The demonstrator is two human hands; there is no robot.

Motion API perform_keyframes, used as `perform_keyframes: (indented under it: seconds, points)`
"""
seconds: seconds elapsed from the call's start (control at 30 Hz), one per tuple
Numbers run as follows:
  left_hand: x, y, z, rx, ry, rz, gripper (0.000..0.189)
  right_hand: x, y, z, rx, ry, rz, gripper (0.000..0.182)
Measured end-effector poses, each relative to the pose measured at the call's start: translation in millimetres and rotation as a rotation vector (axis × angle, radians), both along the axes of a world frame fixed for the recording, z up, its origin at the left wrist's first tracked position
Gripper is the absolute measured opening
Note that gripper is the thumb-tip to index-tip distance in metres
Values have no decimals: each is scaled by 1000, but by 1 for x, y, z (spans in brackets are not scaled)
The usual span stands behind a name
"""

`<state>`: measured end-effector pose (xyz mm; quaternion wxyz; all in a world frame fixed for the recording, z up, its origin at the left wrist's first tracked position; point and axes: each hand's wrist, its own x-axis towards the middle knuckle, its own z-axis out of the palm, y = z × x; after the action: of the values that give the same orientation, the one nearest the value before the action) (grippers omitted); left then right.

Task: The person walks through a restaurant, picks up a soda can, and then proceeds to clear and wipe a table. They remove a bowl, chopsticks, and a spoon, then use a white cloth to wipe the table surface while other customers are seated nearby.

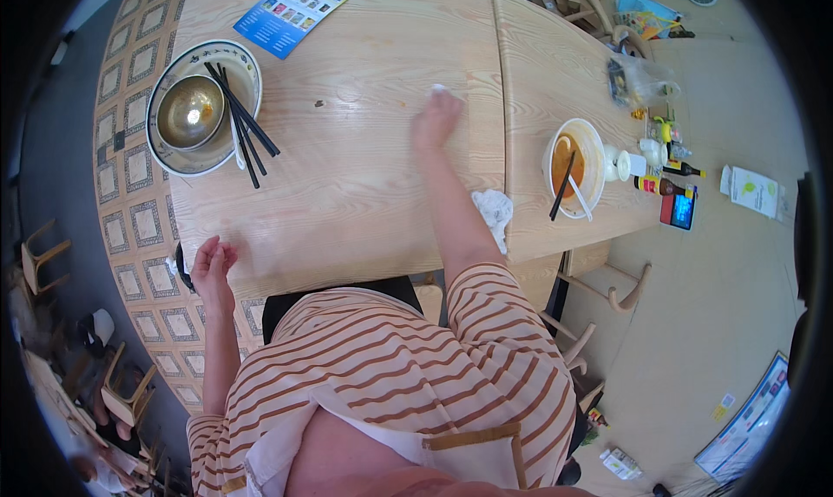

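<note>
My right hand (437,123) presses a white tissue (439,88) onto the wooden table (364,191), fingers closed over it and mostly blurred. Off the table's near left corner, my left hand (216,272) hovers with loosely bent fingers and nothing visible in it. A small dark scrap (319,103) and a faint orange stain lie on the wood between the hands. Beside my right forearm, a crumpled white tissue (492,212) rests at the table's right edge. Far left stands a large patterned bowl (252,64) holding a metal bowl (190,112), black chopsticks (244,116) and a white spoon (238,147).
A blue and yellow printed leaflet (293,12) lies at the back. On the adjoining table, a white bowl (595,149) holds orange broth, chopsticks and a spoon. Sauce bottles (660,186), white jars (615,164) and a plastic bag (644,80) line its wall side. Wooden chairs surround the tables.
</note>
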<state>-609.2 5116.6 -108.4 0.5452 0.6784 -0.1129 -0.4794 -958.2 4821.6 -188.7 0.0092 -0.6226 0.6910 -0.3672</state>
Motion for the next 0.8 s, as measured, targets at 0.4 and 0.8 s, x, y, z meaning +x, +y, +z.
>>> perform_keyframes:
  seconds: [0.4,0.8]
  points:
    - [24,-124,9,-480,552,100,47,65,-54,-6,19,-6,387,18]
    - [39,-138,-23,-436,483,234,51,136,-2,13,-145,-126,1001,12]
